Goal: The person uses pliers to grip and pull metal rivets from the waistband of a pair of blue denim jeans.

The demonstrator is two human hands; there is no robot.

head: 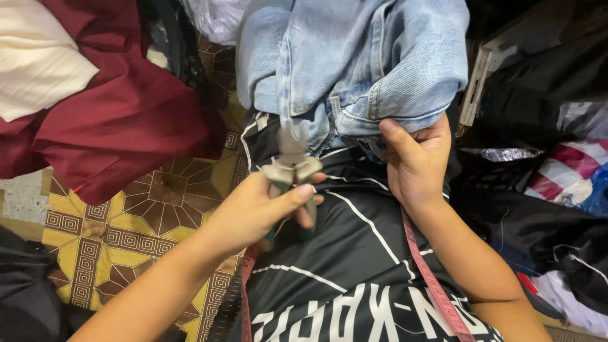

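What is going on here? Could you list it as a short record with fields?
Left hand: left hand grips pliers with green handles, nose pointing up at the jeans
Right hand: right hand pinches the edge of the jeans
Jeans: light blue denim, bunched, above a black garment with white lines
Tape: pink measuring tape runs along the right forearm
Left side: dark red cloth and a cream cloth
Floor: yellow and brown patterned floor
Blur: pliers' jaws blurred, open or shut unclear

The jeans (354, 57) lie on the lap between cloth (120, 120) left and bags (557, 171) right.
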